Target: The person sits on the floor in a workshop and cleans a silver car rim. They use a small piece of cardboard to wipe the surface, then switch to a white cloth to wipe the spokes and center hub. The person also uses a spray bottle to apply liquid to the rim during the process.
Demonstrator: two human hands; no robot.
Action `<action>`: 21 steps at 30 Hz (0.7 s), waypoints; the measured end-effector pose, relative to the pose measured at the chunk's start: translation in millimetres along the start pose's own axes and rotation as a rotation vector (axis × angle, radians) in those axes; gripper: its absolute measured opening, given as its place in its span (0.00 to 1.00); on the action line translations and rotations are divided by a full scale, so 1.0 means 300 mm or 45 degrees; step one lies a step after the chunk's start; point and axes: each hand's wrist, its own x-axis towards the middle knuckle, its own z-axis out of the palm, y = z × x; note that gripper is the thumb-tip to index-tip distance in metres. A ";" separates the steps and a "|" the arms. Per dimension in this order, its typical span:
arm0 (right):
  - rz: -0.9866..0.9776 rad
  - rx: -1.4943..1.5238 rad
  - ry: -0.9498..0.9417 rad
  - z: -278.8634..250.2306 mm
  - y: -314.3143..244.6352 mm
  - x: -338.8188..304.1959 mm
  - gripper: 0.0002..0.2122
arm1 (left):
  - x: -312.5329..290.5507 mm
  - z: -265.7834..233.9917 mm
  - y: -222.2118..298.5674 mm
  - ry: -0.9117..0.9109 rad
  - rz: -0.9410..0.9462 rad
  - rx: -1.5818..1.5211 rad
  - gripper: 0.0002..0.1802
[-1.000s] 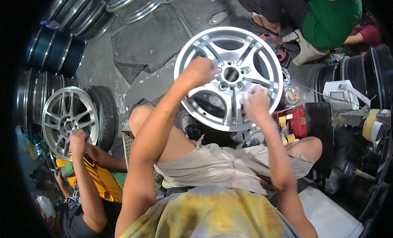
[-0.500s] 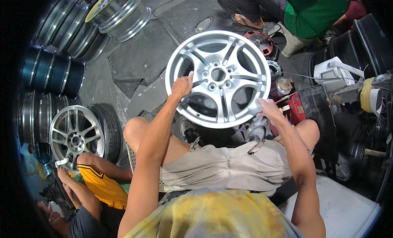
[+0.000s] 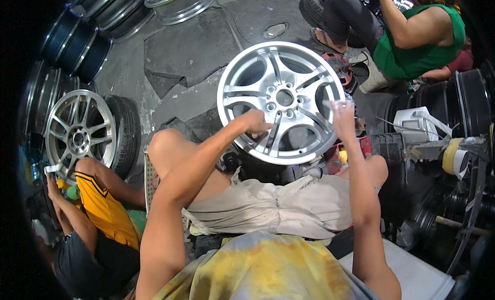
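Note:
A silver alloy wheel point(image 3: 276, 154) with paired spokes and no tyre lies face up in front of my knees. My left hand point(image 3: 256, 122) is closed on one of its spokes at the near left, fingers curled into the opening beside it. Over the wheel's right edge, my right hand point(image 3: 344, 120) is raised with its fingers drawn together. Something pale shows at those fingertips, but blur hides what it is. Whether the right hand touches the rim cannot be told.
To the left, a co-worker in yellow shorts point(image 3: 111, 212) sits by another alloy wheel point(image 3: 78, 140) and a tyre point(image 3: 125, 132). Stacked rims point(image 3: 77, 42) stand behind. A person in a green top point(image 3: 412, 47) sits at far right, near a white container point(image 3: 416, 123) and a tape roll point(image 3: 454, 155).
The wheel has turned counterclockwise. My left hand has moved from the left rim inward to a spoke, and my right hand has risen along the right edge. The view has shifted.

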 end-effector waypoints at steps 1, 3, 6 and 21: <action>-0.062 0.020 -0.090 -0.009 -0.073 -0.034 0.17 | -0.025 -0.062 0.037 0.049 0.016 0.020 0.29; -0.203 -0.101 -0.200 -0.028 -0.169 -0.072 0.12 | -0.103 -0.180 0.138 0.240 0.221 0.035 0.27; -0.208 -0.370 -0.374 0.003 -0.263 -0.059 0.11 | -0.184 -0.322 0.192 0.608 0.599 0.042 0.26; -0.194 -0.632 -0.484 0.178 -0.239 0.014 0.17 | -0.249 -0.492 0.121 0.999 0.497 -0.117 0.24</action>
